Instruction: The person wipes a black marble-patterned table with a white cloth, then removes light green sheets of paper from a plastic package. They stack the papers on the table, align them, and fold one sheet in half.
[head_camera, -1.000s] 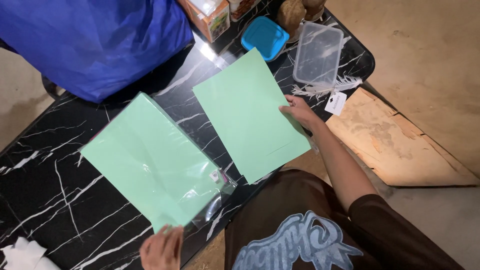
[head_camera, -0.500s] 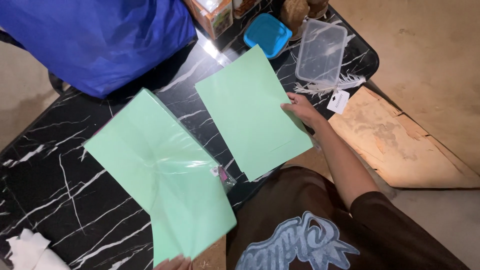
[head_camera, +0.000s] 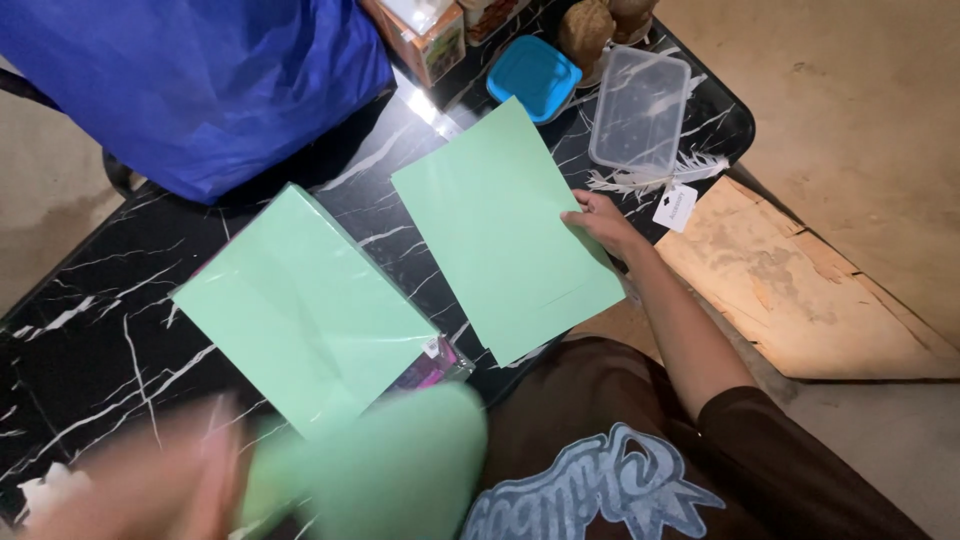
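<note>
Pinning the loose pale-green paper sheet (head_camera: 505, 235) flat on the black marble tabletop (head_camera: 90, 330) with my right hand (head_camera: 600, 222), fingers spread open, I should press steadily; my blurred left hand (head_camera: 150, 480) grips another green sheet (head_camera: 390, 470).

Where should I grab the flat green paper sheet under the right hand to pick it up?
Probably the near corner of the green paper sheet, coming from the body's side. It lies flat on the black marble table, but that corner juts past the edge, so fingers can slip under. The right hand presses its right edge.
</note>
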